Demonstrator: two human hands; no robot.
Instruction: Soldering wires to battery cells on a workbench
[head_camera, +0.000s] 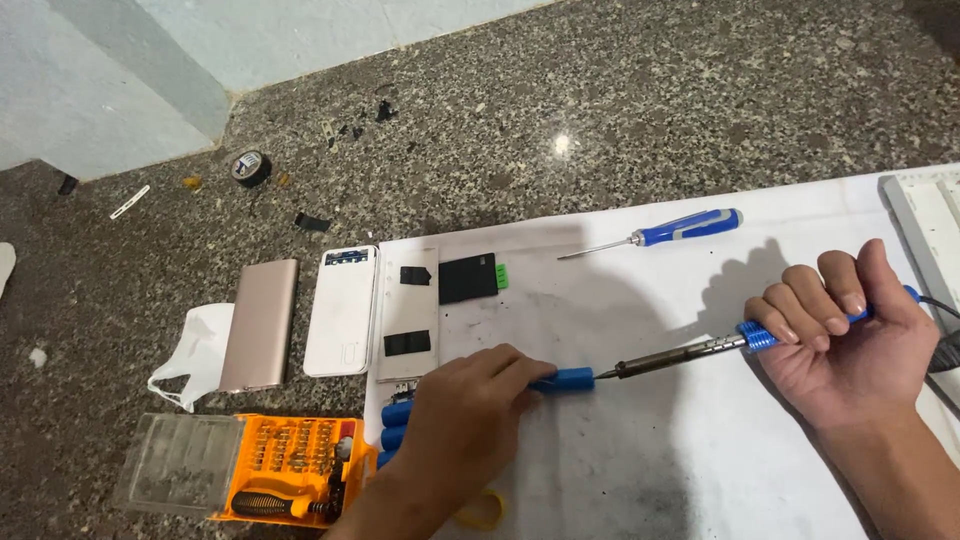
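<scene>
Head: soldering iron (680, 355) touches blue cell (566, 379).

— What lies on the paper sheet (700, 460)?
— A battery cell (566, 379) near its middle, under the left hand (465, 420); the soldering iron (690, 352) to its right, tip touching it; a screwdriver (668, 232) behind.
— And left of the sheet?
— Two flat casings (300, 318) side by side on the stone floor (600, 110); a bit case (245, 468) before them; a tape roll (250, 166) far behind.
</scene>
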